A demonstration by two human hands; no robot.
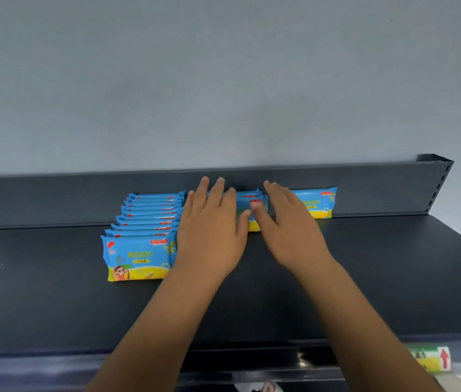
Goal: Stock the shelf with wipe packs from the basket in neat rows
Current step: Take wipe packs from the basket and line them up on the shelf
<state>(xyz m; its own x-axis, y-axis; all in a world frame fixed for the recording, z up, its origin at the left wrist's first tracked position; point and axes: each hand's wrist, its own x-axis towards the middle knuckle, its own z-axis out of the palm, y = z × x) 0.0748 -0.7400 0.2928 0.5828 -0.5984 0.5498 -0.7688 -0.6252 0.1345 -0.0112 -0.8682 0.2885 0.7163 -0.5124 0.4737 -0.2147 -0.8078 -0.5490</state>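
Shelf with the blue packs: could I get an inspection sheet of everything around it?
Surface: dark shelf, back panel behind.
Job's things: left row of wipe packs stands upright, front to back; middle packs partly hidden under the hands; right pack upright by the back panel; basket not in view.
Clutter: nothing seen.
Grips: left hand and right hand rest on the middle packs, fingers straight.
Cables: nothing seen.
Surroundings: grey wall; label with red arrow on the shelf's front edge.

Mostly hidden: mid-row wipe packs (247,195); shelf-edge label (428,360) txt too blurred.
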